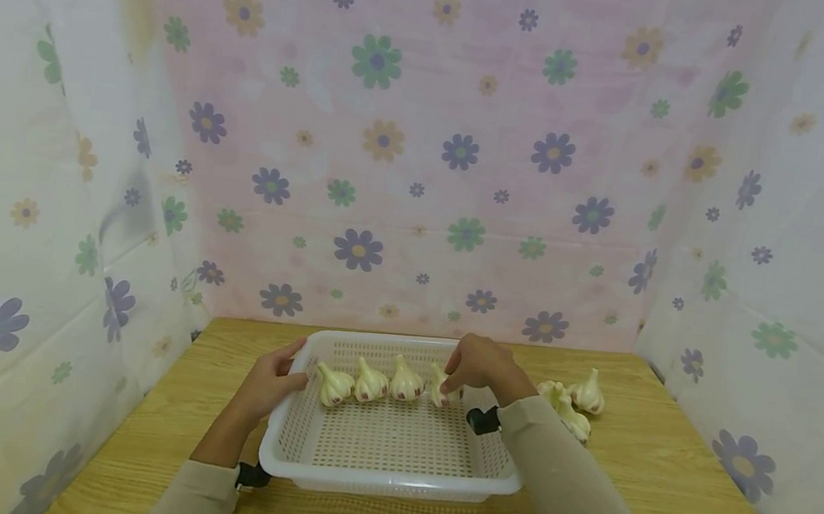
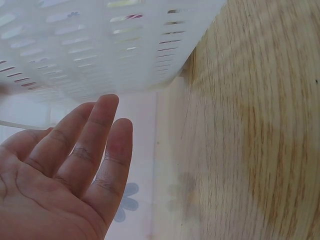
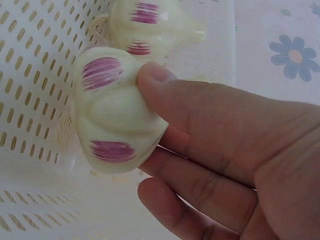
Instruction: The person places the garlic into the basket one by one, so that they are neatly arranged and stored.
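A white plastic basket [image 1: 388, 481] with slotted walls stands on the table, its near side tilted up in the head view. My left hand [image 1: 269, 384] holds its left rim, thumb over the edge and fingers along the outer wall [image 2: 115, 55]. Inside, garlic bulbs with purple streaks lie in a row along the far side: one at the left [image 1: 334, 384], one beside it [image 1: 372, 381] and a third [image 1: 407, 380]. My right hand [image 1: 483, 365] pinches another garlic bulb [image 3: 107, 112] between thumb and fingers at the row's right end.
Several more garlic bulbs [image 1: 586, 393] lie on the wooden table [image 1: 667, 485] to the right of the basket, partly behind my right forearm. Flower-printed cloth [image 1: 421, 166] hangs behind the table and along both sides.
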Demonstrator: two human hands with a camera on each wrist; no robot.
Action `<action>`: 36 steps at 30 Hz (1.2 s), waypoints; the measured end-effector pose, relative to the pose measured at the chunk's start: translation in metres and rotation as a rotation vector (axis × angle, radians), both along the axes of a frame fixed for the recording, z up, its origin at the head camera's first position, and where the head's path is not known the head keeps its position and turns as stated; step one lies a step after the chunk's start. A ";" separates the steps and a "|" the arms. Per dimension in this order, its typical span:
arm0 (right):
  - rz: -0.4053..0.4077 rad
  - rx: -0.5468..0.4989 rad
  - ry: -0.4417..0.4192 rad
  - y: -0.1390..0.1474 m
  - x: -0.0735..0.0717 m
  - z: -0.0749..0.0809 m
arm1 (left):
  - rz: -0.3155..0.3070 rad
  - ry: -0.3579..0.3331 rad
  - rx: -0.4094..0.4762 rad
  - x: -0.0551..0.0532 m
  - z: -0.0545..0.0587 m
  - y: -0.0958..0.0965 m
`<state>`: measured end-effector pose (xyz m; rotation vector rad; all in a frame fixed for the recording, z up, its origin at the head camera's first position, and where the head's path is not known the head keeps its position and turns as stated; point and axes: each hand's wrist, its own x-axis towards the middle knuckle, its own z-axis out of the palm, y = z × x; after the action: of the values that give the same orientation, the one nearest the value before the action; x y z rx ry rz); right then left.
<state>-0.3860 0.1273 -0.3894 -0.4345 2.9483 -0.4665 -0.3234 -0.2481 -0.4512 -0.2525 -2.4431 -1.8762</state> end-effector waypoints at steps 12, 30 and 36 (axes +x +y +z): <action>0.018 0.017 0.006 -0.001 0.001 -0.003 | 0.005 -0.011 0.001 0.000 0.000 -0.001; 0.012 0.059 0.004 -0.005 0.009 0.002 | 0.011 -0.013 0.004 -0.001 -0.001 0.000; 0.011 0.110 0.006 -0.007 0.008 0.001 | -0.001 -0.011 0.002 -0.001 -0.001 -0.001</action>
<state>-0.3778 0.1202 -0.3883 -0.4400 2.9575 -0.3005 -0.3245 -0.2492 -0.4526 -0.2443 -2.4479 -1.8858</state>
